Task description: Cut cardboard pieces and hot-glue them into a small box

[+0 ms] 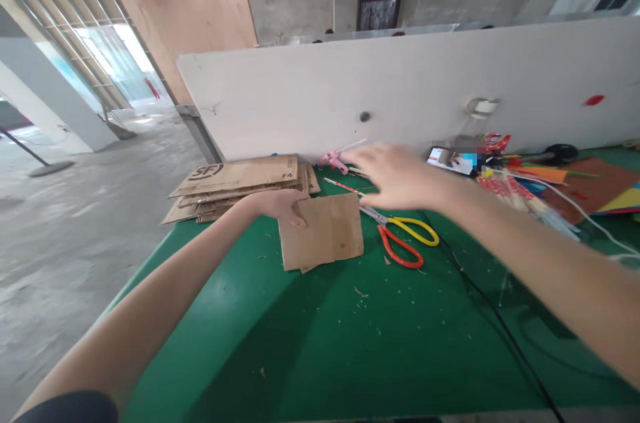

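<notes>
Gripping a cardboard piece in the head view, around the middle of the green table, clasping its far left corner with the left hand and pressing the thumb on top. Reaching the blurred right hand over the far side, spreading thumb and fingers apart near a pink glue gun; blurring too much there to tell about any touching. Seeing scissors with yellow and red handles just right of the cardboard piece, a cardboard stack at far left, a phone at far right, and a black cable running toward near right.
</notes>
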